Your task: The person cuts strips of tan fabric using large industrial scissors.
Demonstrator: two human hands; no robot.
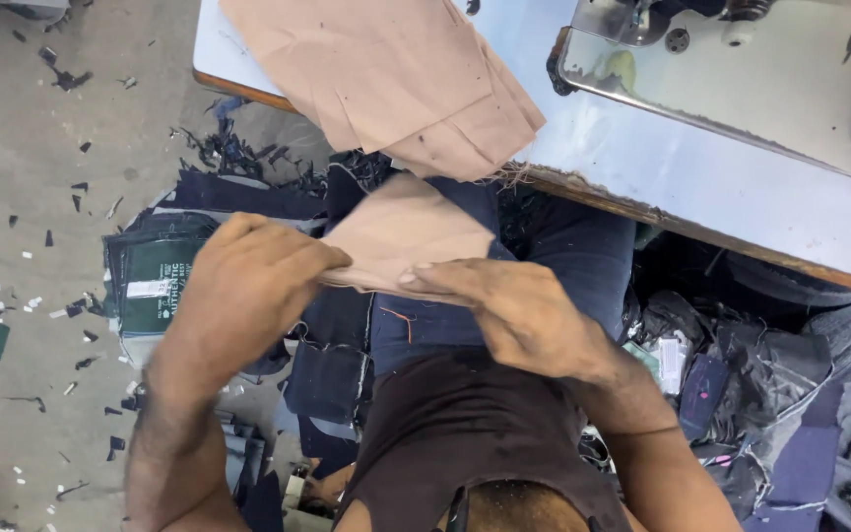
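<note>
A small piece of tan cloth (408,229) is held above my lap by both hands. My left hand (248,281) pinches its left edge, fingers closed over the fabric. My right hand (509,305) grips the lower right edge, thumb and fingers pressed on the cloth. Just beyond, a stack of similar tan cloth pieces (386,74) lies on the pale table (642,163) and hangs over its near edge. My legs in dark blue trousers (554,256) are below the held piece.
A sewing machine bed (741,79) of shiny metal sits on the table at the upper right. Dark blue fabric pieces (199,266) are piled on the floor at my left, and more dark scraps (790,414) at my right. The concrete floor (32,197) is littered with offcuts.
</note>
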